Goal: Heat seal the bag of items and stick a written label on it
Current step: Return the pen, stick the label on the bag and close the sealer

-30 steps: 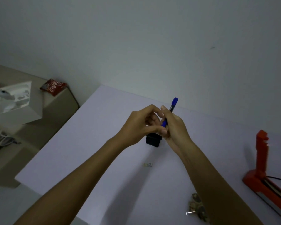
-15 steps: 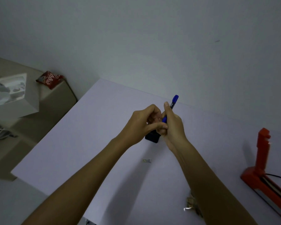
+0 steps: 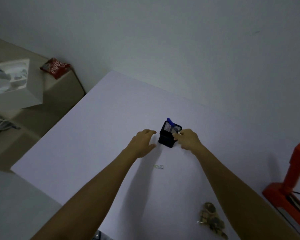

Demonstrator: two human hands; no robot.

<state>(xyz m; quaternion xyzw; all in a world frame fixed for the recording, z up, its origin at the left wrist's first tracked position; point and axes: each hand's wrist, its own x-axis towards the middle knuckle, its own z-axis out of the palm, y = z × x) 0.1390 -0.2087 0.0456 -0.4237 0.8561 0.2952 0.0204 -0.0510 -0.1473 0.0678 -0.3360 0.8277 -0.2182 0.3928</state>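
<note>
In black mesh holder (image 3: 168, 138): blue pen (image 3: 171, 124), right hand (image 3: 189, 140) beside.

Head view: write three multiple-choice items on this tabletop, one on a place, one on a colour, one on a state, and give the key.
1. Where does the blue pen stand?
A. In the black mesh pen holder
B. Flat beside the small white label strip
C. On the red heat sealer

2. What colour is the heat sealer at the right edge of the white table?
A. Green
B. Red
C. Yellow

3. How is the left hand?
A. Gripping the pen
B. Pressing down the sealer's arm
C. Open, fingers relaxed, holding nothing

Key: 1 A, the pen's blue end sticks up out of the holder. 2 B, base and raised arm are plainly red. 3 C, the left hand hovers beside the holder while the right hand is at the holder's rim.
</note>
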